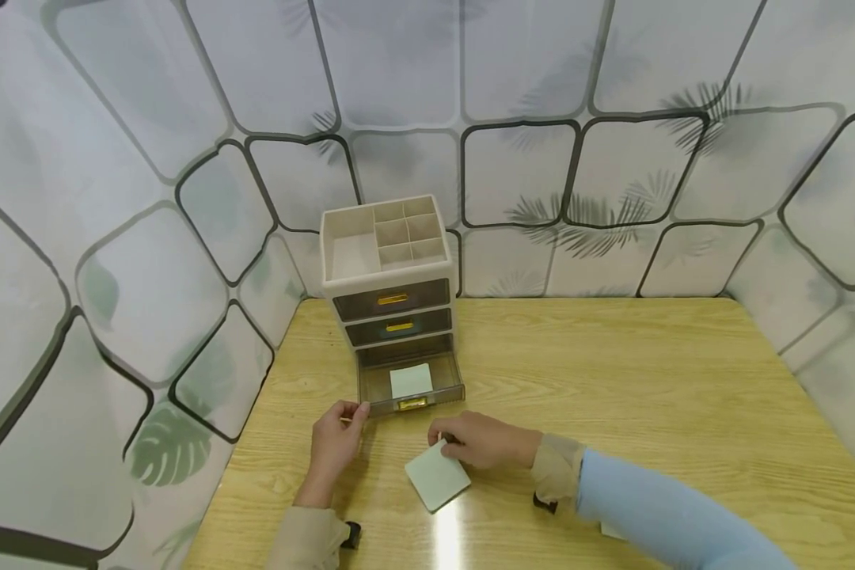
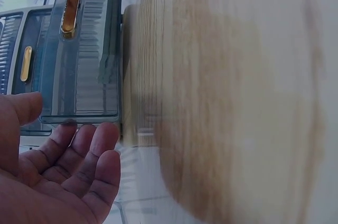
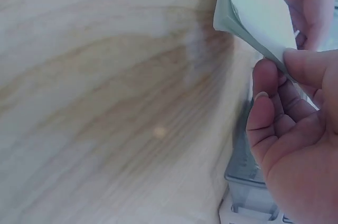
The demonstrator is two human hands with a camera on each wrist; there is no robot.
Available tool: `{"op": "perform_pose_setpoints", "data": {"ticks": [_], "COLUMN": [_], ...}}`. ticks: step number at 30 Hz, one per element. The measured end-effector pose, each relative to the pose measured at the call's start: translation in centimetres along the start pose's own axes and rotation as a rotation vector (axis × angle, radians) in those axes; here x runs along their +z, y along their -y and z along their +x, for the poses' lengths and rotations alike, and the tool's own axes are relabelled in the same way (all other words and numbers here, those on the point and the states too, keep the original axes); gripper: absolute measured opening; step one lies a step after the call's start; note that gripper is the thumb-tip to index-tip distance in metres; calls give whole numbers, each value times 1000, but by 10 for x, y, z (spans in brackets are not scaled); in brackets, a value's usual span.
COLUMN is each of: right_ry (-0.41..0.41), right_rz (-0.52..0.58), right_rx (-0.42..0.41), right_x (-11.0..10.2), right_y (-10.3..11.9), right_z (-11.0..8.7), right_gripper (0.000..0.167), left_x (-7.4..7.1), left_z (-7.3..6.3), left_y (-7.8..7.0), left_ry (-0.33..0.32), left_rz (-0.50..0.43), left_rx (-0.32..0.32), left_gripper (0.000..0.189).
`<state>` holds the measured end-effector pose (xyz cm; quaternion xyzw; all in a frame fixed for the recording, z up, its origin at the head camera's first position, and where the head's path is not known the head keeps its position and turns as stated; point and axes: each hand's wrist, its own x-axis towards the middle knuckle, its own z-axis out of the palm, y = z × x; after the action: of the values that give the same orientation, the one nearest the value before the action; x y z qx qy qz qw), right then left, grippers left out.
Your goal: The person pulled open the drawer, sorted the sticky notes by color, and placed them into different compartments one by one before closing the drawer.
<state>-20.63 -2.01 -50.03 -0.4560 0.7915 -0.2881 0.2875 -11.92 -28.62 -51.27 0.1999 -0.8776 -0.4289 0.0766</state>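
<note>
A small desktop chest of drawers (image 1: 392, 273) stands at the back, its bottom drawer (image 1: 378, 384) pulled out. Inside that clear grey drawer lies a pale green square of paper (image 1: 411, 381). My left hand (image 1: 337, 443) is at the drawer's front left corner; in the left wrist view its loosely bent fingertips (image 2: 108, 134) are right at the side wall, the thumb above them. Between thumb and fingers my right hand (image 1: 480, 439) pinches a pad of pale green square notes (image 1: 438, 475) by one corner, in front of the drawer. The right wrist view shows its sheets slightly parted.
Two shut drawers with gold handles (image 1: 392, 299) sit above the open one, under a divided top tray (image 1: 349, 252). A pale piece (image 1: 611, 531) shows partly beneath the right sleeve. Patterned curtains (image 1: 513, 182) enclose the wooden table (image 1: 613, 380) at the back and sides.
</note>
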Motion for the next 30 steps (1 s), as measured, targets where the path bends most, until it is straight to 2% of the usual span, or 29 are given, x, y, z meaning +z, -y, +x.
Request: {"op": "perform_pose_setpoints", "data": {"ticks": [7, 14, 24, 30], "right_ry": [-47, -145, -230, -282], "right_rz": [41, 52, 88, 66], "right_rx": [-64, -100, -89, -58], "right_x": [-21, -48, -78, -89], "right_y": [3, 9, 19, 22], "right_z": [3, 10, 25, 41], "right_gripper": [13, 18, 20, 18], "left_x": [1, 1, 1, 0], "left_z": [2, 2, 2, 0], "left_y": [2, 1, 0, 0], "left_ry": [-3, -15, -3, 7], "left_rz": [0, 0, -10, -18], "left_rx": [6, 8, 1, -12], "left_gripper": [31, 30, 30, 32]}}
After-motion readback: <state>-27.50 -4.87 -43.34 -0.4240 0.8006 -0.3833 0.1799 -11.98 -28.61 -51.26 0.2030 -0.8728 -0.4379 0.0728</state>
